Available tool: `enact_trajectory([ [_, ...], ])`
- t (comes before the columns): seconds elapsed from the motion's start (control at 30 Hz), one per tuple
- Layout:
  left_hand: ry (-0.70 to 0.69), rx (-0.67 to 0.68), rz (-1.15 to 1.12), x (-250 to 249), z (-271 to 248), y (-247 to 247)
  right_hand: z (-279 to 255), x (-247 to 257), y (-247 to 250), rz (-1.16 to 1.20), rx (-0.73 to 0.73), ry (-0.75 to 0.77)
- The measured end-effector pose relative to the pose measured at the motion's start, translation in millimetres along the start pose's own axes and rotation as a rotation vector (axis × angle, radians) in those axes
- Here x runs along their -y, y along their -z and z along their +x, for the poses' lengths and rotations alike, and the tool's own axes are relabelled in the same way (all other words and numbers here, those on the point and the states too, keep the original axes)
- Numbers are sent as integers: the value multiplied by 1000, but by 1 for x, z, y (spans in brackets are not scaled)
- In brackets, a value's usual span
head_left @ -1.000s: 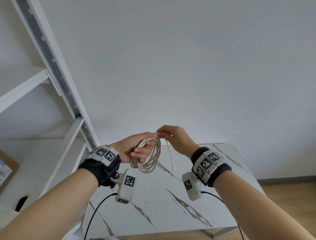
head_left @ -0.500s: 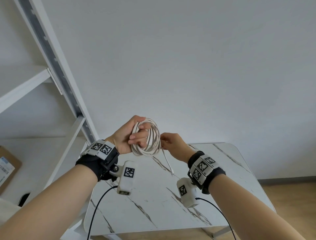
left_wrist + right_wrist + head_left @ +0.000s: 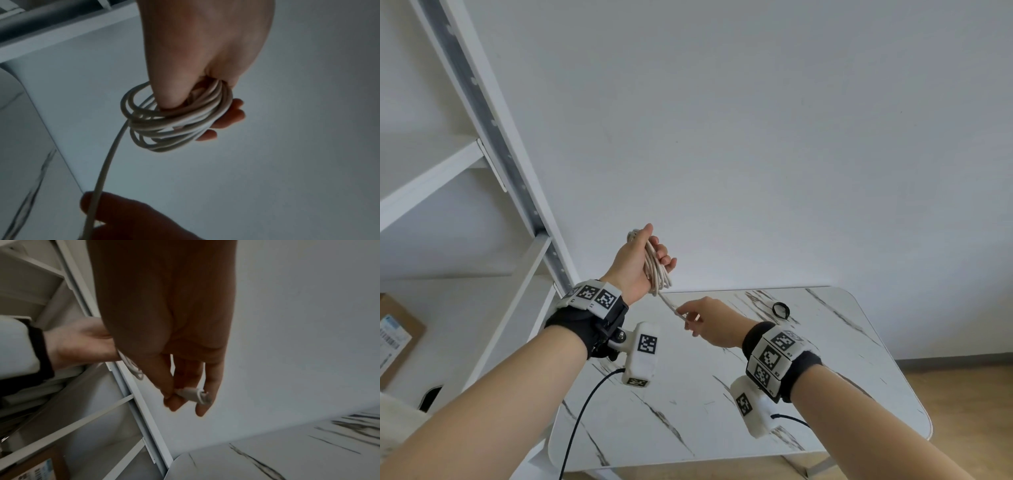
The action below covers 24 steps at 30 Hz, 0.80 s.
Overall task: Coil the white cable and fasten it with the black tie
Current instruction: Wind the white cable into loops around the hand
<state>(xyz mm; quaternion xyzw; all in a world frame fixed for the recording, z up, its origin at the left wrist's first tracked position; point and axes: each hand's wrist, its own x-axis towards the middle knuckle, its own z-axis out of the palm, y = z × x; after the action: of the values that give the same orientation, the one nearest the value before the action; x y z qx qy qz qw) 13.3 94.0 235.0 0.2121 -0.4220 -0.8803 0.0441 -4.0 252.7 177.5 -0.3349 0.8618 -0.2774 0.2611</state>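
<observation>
Your left hand (image 3: 637,265) raised, fingers curled round the coil (image 3: 655,270), your right hand (image 3: 710,322) lower, fingertips (image 3: 169,394) pinching the cable end (image 3: 194,395), both forearms extended forward

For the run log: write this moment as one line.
left hand: grips white cable coil | right hand: pinches cable's free end | black tie: untouched on table | stage: coiling

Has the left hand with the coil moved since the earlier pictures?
Yes. The left hand, gripping the coiled white cable, has risen: it now sits wholly above the table's far edge.
</observation>
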Motion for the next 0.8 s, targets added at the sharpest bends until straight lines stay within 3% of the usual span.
enact_trajectory([
  [0.27,-69,-79,95,10,6,11,-7,16,13,-205,-39,94],
  [0.6,-71,-85,393,21,1,13,-13,38,22,20,-269,246],
  [0.8,19,24,522,24,-4,14,-14,42,28,159,-303,252],
])
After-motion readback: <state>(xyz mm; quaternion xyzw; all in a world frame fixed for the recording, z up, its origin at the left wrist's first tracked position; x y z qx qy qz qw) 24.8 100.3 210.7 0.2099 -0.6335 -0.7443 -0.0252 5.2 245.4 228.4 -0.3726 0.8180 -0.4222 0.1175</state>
